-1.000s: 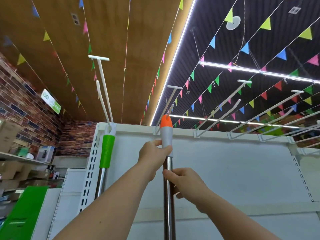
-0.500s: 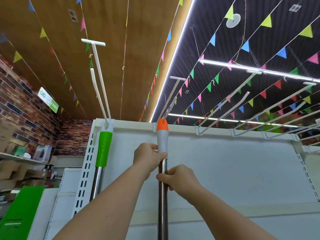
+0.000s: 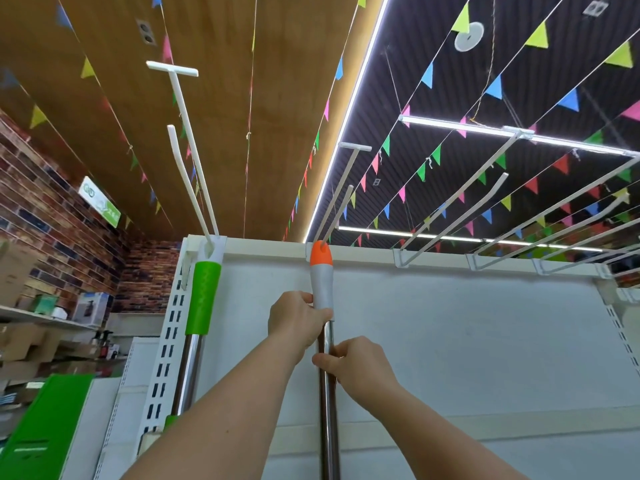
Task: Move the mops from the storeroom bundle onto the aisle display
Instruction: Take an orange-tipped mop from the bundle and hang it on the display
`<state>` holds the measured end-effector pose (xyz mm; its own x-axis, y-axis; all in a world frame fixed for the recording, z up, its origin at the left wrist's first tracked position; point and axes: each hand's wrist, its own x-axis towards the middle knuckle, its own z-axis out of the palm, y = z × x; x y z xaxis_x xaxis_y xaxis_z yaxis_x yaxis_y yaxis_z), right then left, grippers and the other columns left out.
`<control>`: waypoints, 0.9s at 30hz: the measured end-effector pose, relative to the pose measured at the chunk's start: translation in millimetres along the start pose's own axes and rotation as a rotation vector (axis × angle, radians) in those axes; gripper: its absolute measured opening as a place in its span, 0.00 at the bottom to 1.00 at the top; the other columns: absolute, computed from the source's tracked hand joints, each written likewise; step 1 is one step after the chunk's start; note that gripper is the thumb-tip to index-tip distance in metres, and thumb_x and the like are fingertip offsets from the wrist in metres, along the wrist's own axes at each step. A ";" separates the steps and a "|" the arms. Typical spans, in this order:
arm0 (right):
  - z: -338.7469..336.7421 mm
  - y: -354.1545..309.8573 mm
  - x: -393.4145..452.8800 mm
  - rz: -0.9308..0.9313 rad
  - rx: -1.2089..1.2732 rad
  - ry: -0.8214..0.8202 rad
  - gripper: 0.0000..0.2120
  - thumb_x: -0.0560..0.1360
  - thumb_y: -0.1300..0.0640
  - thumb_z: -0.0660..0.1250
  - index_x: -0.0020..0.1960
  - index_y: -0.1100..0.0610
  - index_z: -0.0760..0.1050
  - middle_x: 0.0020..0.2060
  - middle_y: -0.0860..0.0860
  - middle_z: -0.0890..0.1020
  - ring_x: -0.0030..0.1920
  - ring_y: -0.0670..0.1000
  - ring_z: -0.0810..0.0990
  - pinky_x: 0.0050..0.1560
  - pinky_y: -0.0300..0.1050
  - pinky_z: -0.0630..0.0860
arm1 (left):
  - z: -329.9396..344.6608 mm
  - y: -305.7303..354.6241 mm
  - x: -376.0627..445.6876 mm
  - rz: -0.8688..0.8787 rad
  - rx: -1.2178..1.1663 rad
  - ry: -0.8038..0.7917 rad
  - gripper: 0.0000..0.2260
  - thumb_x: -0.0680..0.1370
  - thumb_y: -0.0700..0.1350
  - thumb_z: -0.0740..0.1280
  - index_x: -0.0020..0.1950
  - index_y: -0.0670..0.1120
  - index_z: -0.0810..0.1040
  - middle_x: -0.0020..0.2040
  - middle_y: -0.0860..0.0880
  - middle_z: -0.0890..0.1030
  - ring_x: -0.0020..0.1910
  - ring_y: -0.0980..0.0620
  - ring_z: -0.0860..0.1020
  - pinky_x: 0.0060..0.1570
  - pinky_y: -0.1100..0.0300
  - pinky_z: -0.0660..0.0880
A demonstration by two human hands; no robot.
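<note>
I hold a mop upright by its handle: an orange cap and grey grip [image 3: 321,275] on top of a steel pole [image 3: 327,410]. My left hand [image 3: 298,322] grips the bottom of the grey grip. Just below, my right hand [image 3: 356,367] pinches the pole. The hole in the orange cap sits at the base of a white display hook [image 3: 341,188] on the shelf's top rail. Another mop with a green grip [image 3: 204,292] hangs from the hook [image 3: 188,147] to the left.
The white aisle display back panel [image 3: 467,341] fills the front. Several bare white hooks [image 3: 460,199] jut from its top rail to the right. A brick wall and shelves with boxes [image 3: 45,306] lie at left. Bunting strings cross the ceiling.
The view has tilted and the orange cap has come up onto the base of the hook. Both hands keep their hold on the handle.
</note>
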<state>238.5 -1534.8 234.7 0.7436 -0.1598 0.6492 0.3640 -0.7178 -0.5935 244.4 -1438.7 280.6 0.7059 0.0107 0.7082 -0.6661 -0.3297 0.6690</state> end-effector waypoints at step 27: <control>60.8 7.0 -138.4 -0.276 0.167 -0.176 0.13 0.77 0.52 0.61 0.61 0.50 0.72 0.59 0.47 0.74 0.54 0.42 0.71 0.51 0.33 0.63 | -41.0 -5.8 -145.4 -0.064 -0.122 0.194 0.10 0.75 0.43 0.66 0.55 0.51 0.74 0.54 0.53 0.74 0.45 0.59 0.73 0.49 0.63 0.66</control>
<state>172.2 -1476.5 111.8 0.6847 0.1536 0.7125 0.6400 -0.5945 -0.4868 135.8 -1399.6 183.1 0.6962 0.2133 0.6855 -0.6539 -0.2059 0.7281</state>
